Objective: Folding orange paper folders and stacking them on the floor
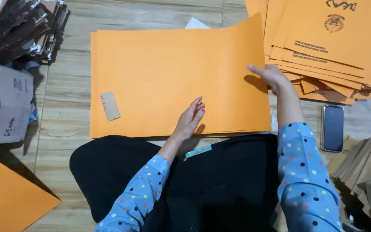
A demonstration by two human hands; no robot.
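Just two hands, one phone.

A black smartphone lies on the floor at the right, just below the printed stack, its rectangular screen dark. That stack of orange printed sheets fills the upper right corner, fanned out, each with dark lettering and a small round emblem. At the left edge sits a grey cardboard box with dark print on its side. Another orange printed sheet lies at lower left.
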